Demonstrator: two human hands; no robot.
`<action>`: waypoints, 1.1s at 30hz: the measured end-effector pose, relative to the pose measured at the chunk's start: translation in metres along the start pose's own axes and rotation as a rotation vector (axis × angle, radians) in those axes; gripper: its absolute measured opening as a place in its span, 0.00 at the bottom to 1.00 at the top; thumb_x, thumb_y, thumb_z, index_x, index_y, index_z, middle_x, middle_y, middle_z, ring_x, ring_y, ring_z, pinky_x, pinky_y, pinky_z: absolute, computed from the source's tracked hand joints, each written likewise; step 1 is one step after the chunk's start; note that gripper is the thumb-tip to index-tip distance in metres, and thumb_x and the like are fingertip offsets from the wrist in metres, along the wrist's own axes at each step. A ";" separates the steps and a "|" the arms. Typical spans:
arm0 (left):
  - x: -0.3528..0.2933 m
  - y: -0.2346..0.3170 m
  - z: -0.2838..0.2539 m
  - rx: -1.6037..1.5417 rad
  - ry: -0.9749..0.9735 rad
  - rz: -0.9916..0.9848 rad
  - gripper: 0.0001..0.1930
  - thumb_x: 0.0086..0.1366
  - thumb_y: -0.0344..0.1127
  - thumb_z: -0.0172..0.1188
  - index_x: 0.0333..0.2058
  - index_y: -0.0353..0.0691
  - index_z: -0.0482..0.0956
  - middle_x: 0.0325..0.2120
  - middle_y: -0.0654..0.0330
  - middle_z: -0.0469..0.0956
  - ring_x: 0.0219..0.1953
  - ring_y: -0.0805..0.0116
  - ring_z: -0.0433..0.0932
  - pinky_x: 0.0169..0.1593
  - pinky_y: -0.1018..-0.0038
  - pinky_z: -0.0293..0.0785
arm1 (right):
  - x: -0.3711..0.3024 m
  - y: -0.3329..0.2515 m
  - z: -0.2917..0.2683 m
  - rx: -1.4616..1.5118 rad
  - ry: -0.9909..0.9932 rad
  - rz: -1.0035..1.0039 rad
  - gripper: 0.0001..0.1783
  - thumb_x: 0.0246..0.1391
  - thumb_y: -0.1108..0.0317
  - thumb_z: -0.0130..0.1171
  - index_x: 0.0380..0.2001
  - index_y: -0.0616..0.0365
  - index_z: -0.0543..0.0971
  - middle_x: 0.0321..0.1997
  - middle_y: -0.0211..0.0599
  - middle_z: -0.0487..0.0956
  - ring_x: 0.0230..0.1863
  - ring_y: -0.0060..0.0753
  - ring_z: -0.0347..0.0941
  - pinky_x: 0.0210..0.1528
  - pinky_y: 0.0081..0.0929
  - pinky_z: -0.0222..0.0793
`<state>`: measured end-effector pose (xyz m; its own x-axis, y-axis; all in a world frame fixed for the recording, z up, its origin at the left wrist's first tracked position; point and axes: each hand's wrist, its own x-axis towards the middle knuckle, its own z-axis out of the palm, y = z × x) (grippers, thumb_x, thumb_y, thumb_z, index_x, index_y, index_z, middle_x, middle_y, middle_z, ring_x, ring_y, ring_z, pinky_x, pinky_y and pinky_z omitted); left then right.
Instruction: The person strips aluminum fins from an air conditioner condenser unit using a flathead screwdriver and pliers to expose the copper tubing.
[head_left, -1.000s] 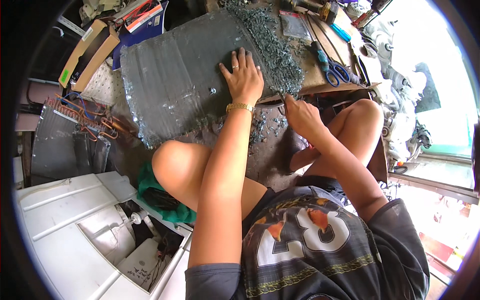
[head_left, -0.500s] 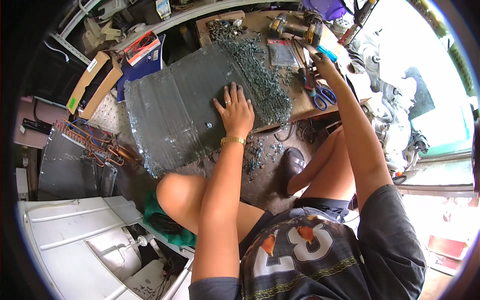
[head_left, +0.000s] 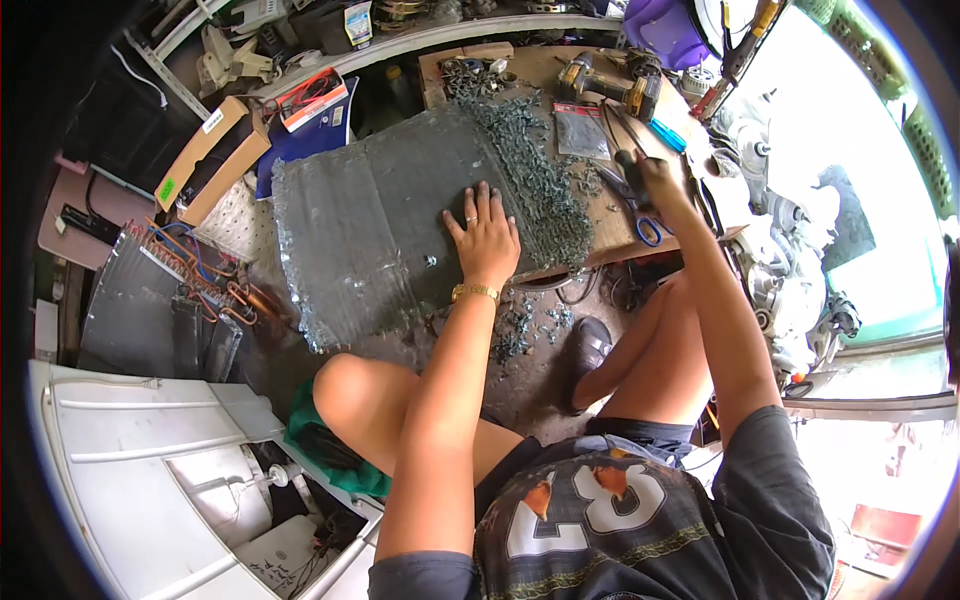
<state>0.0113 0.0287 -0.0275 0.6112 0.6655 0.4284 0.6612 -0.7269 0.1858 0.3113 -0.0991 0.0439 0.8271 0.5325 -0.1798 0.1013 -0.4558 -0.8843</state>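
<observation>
A large grey finned panel (head_left: 380, 215), like a radiator core, lies across the workbench, with crumpled blue-grey fin scraps (head_left: 540, 170) heaped along its right end. My left hand (head_left: 484, 238) rests flat on the panel, fingers spread, a ring on one finger. Over at the right side of the bench, my right hand (head_left: 660, 185) is closed around what looks like a pair of pliers (head_left: 627, 166); only its dark end shows past the fingers. Blue-handled scissors (head_left: 648, 232) lie just beside that hand, and a turquoise-handled tool (head_left: 667, 135) lies beyond it.
A cordless drill (head_left: 605, 85) and a clear packet (head_left: 582, 131) sit on the bench (head_left: 610, 235). An open cardboard box (head_left: 218, 165) stands at left, above copper tubing (head_left: 235, 300). A white appliance casing (head_left: 140, 420) fills the lower left. Fin scraps (head_left: 515, 325) litter the floor.
My right hand has drawn nearer to me, from the tools by the turquoise handle onto the pliers. My left hand stays flat on the panel. The whole view has shifted slightly.
</observation>
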 end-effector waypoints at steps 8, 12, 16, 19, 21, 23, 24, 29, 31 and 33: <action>0.001 0.000 0.002 0.011 -0.017 -0.014 0.27 0.75 0.44 0.50 0.68 0.38 0.67 0.75 0.53 0.60 0.78 0.49 0.53 0.73 0.29 0.45 | -0.042 -0.039 -0.010 -0.208 -0.232 -0.140 0.27 0.69 0.54 0.61 0.64 0.53 0.70 0.37 0.36 0.80 0.26 0.27 0.74 0.23 0.31 0.72; 0.002 0.003 0.004 -0.032 -0.036 -0.030 0.28 0.74 0.43 0.51 0.69 0.38 0.67 0.75 0.52 0.59 0.79 0.49 0.52 0.74 0.28 0.44 | -0.097 -0.039 -0.011 -0.550 -0.229 -0.568 0.27 0.59 0.67 0.63 0.63 0.53 0.77 0.46 0.58 0.85 0.45 0.62 0.82 0.51 0.47 0.76; 0.002 0.009 0.007 0.001 -0.047 -0.062 0.29 0.72 0.42 0.51 0.68 0.37 0.68 0.76 0.52 0.58 0.79 0.49 0.51 0.74 0.28 0.42 | -0.168 -0.028 -0.016 -0.503 -0.141 -0.685 0.24 0.60 0.67 0.61 0.60 0.48 0.82 0.42 0.55 0.85 0.45 0.60 0.82 0.47 0.48 0.77; 0.001 0.011 0.007 -0.016 -0.003 -0.075 0.30 0.70 0.43 0.53 0.68 0.37 0.69 0.75 0.53 0.60 0.79 0.50 0.52 0.75 0.29 0.39 | -0.197 -0.029 -0.016 -0.548 -0.167 -0.713 0.24 0.59 0.68 0.62 0.59 0.46 0.82 0.40 0.51 0.85 0.43 0.60 0.82 0.45 0.52 0.76; 0.001 0.011 0.007 0.018 0.017 -0.083 0.30 0.71 0.44 0.52 0.68 0.37 0.69 0.75 0.53 0.60 0.79 0.50 0.52 0.75 0.28 0.39 | -0.207 -0.033 -0.013 -0.614 -0.170 -0.648 0.23 0.59 0.67 0.63 0.59 0.45 0.83 0.39 0.49 0.84 0.41 0.59 0.82 0.43 0.51 0.76; 0.001 0.011 0.006 -0.006 -0.017 -0.075 0.30 0.71 0.43 0.52 0.68 0.38 0.67 0.76 0.52 0.59 0.79 0.50 0.52 0.74 0.28 0.40 | -0.212 -0.038 -0.009 -0.637 -0.162 -0.651 0.23 0.59 0.67 0.63 0.59 0.44 0.83 0.38 0.47 0.83 0.40 0.58 0.82 0.42 0.51 0.76; 0.001 0.011 0.005 0.014 -0.008 -0.077 0.29 0.72 0.42 0.51 0.69 0.38 0.66 0.76 0.51 0.58 0.79 0.49 0.52 0.74 0.28 0.41 | -0.214 -0.041 -0.008 -0.691 -0.148 -0.697 0.24 0.59 0.67 0.63 0.60 0.43 0.83 0.38 0.45 0.82 0.38 0.56 0.82 0.40 0.51 0.76; 0.000 0.011 0.004 0.000 -0.008 -0.050 0.30 0.73 0.46 0.52 0.69 0.38 0.66 0.76 0.50 0.58 0.79 0.48 0.52 0.73 0.27 0.42 | -0.218 -0.056 -0.007 -0.876 -0.128 -0.766 0.25 0.59 0.67 0.63 0.61 0.40 0.83 0.36 0.42 0.80 0.32 0.51 0.82 0.34 0.47 0.78; -0.002 0.011 0.004 -0.001 -0.009 -0.037 0.30 0.74 0.47 0.52 0.69 0.37 0.66 0.76 0.50 0.58 0.79 0.47 0.52 0.73 0.27 0.42 | -0.216 -0.063 -0.004 -0.932 -0.108 -0.884 0.25 0.58 0.66 0.64 0.60 0.38 0.83 0.37 0.39 0.80 0.31 0.49 0.82 0.32 0.44 0.79; -0.003 0.011 0.003 0.053 0.001 -0.014 0.32 0.74 0.49 0.52 0.69 0.36 0.67 0.75 0.49 0.59 0.79 0.46 0.52 0.72 0.25 0.42 | -0.210 -0.068 0.004 -0.998 -0.106 -0.850 0.24 0.59 0.65 0.63 0.60 0.38 0.83 0.37 0.39 0.81 0.30 0.48 0.82 0.31 0.44 0.79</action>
<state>0.0178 0.0192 -0.0292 0.6016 0.6753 0.4267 0.6916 -0.7076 0.1449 0.1286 -0.1773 0.1404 0.2604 0.9449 0.1983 0.9655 -0.2559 -0.0489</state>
